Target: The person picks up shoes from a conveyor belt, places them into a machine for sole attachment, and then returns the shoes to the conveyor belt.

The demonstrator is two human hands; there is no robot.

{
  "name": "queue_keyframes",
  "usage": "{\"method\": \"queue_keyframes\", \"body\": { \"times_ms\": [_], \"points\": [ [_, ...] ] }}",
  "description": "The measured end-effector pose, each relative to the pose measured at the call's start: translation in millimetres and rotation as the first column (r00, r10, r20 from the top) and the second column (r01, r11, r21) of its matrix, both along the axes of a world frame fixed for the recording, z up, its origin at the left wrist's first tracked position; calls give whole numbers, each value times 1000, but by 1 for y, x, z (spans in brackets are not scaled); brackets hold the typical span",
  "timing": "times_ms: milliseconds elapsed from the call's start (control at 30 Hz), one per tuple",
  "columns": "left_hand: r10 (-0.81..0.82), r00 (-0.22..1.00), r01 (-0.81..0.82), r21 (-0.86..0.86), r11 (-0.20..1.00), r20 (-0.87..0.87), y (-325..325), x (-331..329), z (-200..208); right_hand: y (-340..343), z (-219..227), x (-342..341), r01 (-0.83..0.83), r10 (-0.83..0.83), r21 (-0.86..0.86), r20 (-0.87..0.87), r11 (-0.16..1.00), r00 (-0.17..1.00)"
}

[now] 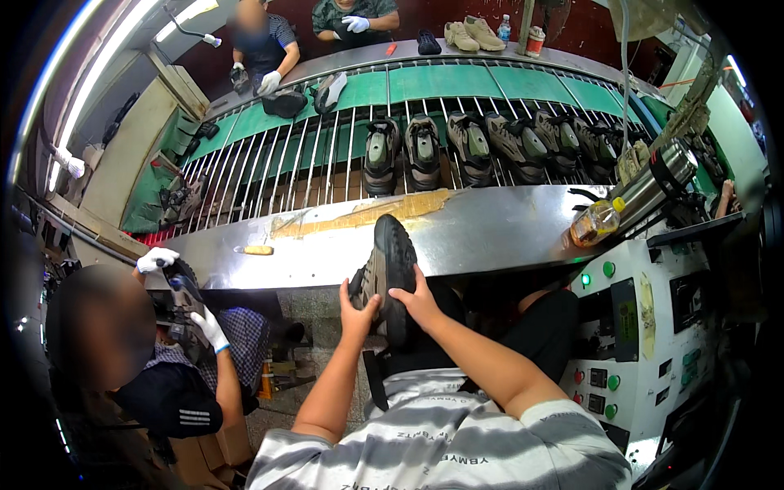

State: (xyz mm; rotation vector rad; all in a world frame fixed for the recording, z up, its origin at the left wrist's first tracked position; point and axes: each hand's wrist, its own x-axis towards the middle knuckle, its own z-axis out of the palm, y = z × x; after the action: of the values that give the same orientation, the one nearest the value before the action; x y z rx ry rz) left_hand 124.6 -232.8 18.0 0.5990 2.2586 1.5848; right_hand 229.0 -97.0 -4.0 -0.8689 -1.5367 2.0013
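Note:
A grey-brown shoe with a black sole (397, 265) is held between my two hands over my lap, its toe up against the steel bench edge. It lies turned on its side, so much of the sole faces right and up. My left hand (358, 314) is closed on the upper at the heel end, thumb pressed to its side. My right hand (416, 304) grips the sole's edge, thumb laid across it. Beyond the bench, a row of similar shoes (424, 155) stands on the metal rollers.
The steel bench (506, 220) bears a wooden-handled tool (255, 250), a bottle of yellow liquid (597, 222) and a steel flask (657, 186). A control panel (608, 351) stands at right. A gloved co-worker (175, 367) handles a shoe at left; two people stand across the green conveyor (441, 84).

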Motion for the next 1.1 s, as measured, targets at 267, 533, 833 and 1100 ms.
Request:
{"method": "queue_keyframes", "body": {
  "times_ms": [267,533,833,1100],
  "points": [
    [-177,940,94,275,957,293,-6,-1,77,50,43,44,-285,99,-650,-308,704,946],
    [-516,856,502,278,819,-28,54,38,107,61,66,153,-585,-139,-630,-732,511,667],
    [-628,774,593,254,764,79,162,58,38,85,179,356,26,-518,-581,-703,813,488],
    [-534,841,505,229,832,84,211,53,-24,173,256,593,963,-973,196,-105,184,208]
  ]
}}
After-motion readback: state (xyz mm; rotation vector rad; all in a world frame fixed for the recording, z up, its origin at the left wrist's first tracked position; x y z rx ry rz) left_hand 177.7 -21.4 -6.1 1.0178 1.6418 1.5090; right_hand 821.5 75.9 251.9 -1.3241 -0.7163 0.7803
